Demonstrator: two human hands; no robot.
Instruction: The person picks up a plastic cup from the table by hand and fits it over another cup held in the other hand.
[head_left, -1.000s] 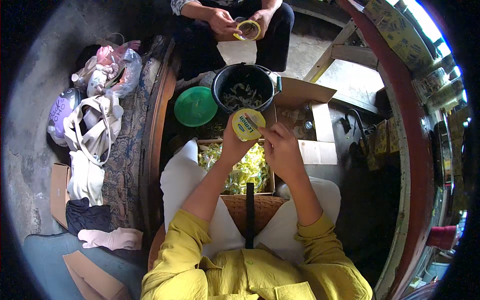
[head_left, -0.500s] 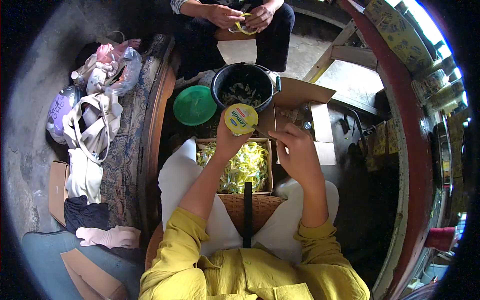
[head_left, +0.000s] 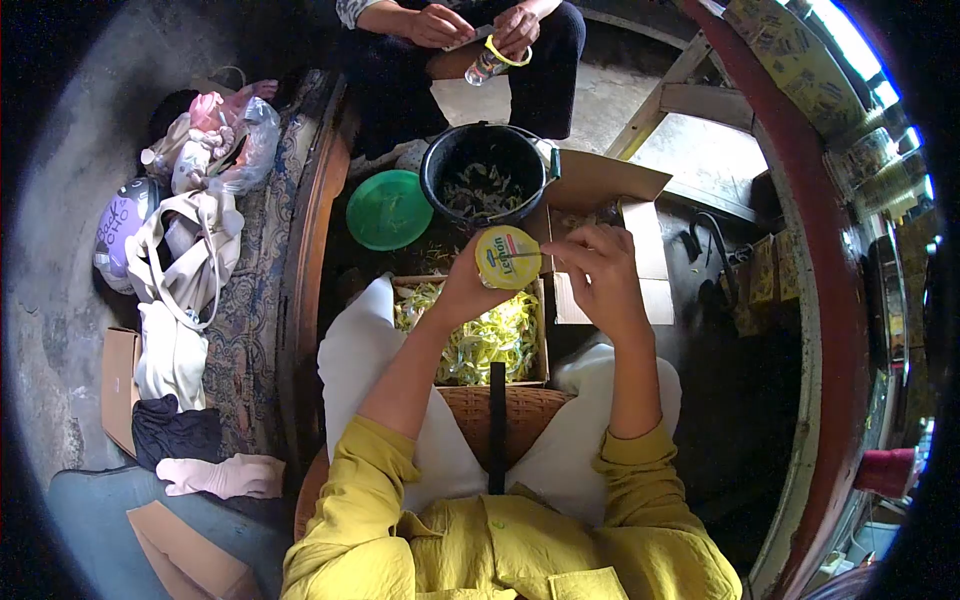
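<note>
My left hand (head_left: 460, 285) is wrapped round a plastic cup whose yellow lid (head_left: 503, 268), printed "Lemon", faces up at me. From the right, my right hand (head_left: 606, 280) pinches a small knife; its thin blade (head_left: 526, 254) lies across the lid's right part. The knife's handle is hidden in my fingers. Below the cup, a cardboard box between my knees holds a heap of yellow and clear plastic strips (head_left: 490, 345). Just beyond the cup stands a black bucket (head_left: 432, 190) with strips and scraps inside.
Across from me, a person's hands (head_left: 517, 30) hold a clear cup with a yellow rim (head_left: 484, 68) and a thin blade. A green plastic disc (head_left: 388, 212) lies left of the bucket, an open cardboard box (head_left: 648, 240) right of it. Bags (head_left: 185, 235) lie on the left bench.
The cup in my left hand has moved slightly right and down, its lid turned. My right hand has shifted up and right, its blade now over the lid. The other person's cup has tilted into view.
</note>
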